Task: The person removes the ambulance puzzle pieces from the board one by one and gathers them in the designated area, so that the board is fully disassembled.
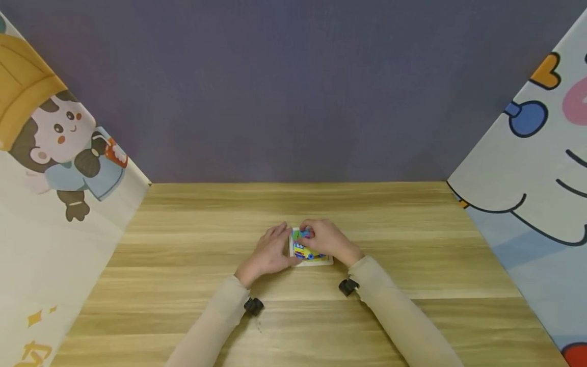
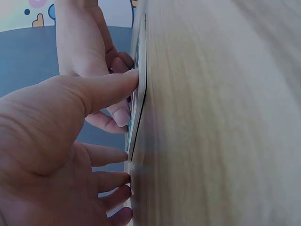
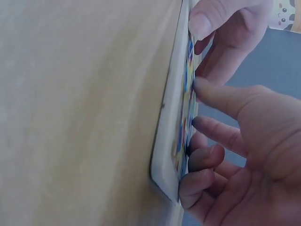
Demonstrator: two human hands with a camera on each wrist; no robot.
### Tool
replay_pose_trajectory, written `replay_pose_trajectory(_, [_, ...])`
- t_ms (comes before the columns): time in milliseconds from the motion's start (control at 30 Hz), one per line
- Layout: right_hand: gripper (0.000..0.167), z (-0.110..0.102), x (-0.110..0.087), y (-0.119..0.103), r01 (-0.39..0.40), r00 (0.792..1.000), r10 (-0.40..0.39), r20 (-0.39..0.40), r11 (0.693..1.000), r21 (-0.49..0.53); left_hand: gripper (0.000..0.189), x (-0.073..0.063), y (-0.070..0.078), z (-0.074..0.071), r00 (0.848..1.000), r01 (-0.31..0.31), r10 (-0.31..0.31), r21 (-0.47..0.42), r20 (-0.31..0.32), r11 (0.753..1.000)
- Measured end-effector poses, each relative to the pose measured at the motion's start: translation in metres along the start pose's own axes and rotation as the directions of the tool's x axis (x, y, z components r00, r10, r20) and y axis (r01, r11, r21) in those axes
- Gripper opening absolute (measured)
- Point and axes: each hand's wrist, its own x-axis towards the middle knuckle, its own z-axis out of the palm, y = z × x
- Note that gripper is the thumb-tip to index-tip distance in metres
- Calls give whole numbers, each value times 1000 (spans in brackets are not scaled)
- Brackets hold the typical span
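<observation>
A small jigsaw puzzle board (image 1: 317, 263) with a white frame and a bright picture of a yellow vehicle lies flat on the table. My left hand (image 1: 271, 252) steadies its left side, the thumb (image 2: 123, 84) pressing on the frame and the other fingers stretched along the edge. Over the picture's upper part, my right hand (image 1: 326, 238) pinches a small blue puzzle piece (image 1: 305, 233) between thumb and index finger. In the right wrist view these two fingertips stand right at the board's surface, with the other fingers (image 3: 207, 157) curled by the frame. My right hand covers part of the picture.
The wood-grain table (image 1: 202, 214) spreads around the board. A dark grey panel (image 1: 293, 92) rises behind it, and cartoon-printed panels stand at the left (image 1: 59, 204) and right (image 1: 504, 193). Each sleeve has a small black device at the wrist.
</observation>
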Motion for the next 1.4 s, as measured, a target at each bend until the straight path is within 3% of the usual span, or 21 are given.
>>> replay_pose_trajectory(167, [43, -3, 2, -2, -4, 1000, 4, 16, 1000, -6, 92, 0, 1, 0, 1000, 18, -18, -1, 8, 1000])
replay_pose_trajectory(467, [49, -9, 4, -2, -63, 985, 61, 163, 998, 7, 91, -1, 6, 1, 999, 22, -22, 19, 23, 1000])
replay_pose_trajectory(767, [48, -12, 5, 2, -128, 971, 101, 217, 985, 116, 89, -2, 5, 3, 1000, 23, -24, 34, 8, 999])
replay_pose_trajectory(933, [46, -10, 6, 4, -148, 974, 118, 193, 978, 148, 90, -2, 4, 3, 1000, 21, -21, 9, 2, 1000])
replay_pose_trajectory(1133, [42, -3, 5, 5, -112, 989, 95, 109, 980, 164, 89, -2, 5, 1, 999, 38, -38, 3, -3, 999])
replay_pose_trajectory(1300, [22, 2, 3, 3, -90, 996, 86, 29, 983, 159, 88, -3, 5, 0, 999, 33, -33, 4, -3, 999])
replay_pose_trajectory(1400, [26, 2, 3, 2, -61, 998, 60, 14, 988, 143, 89, -2, 3, 0, 999, 34, -34, -2, -7, 999])
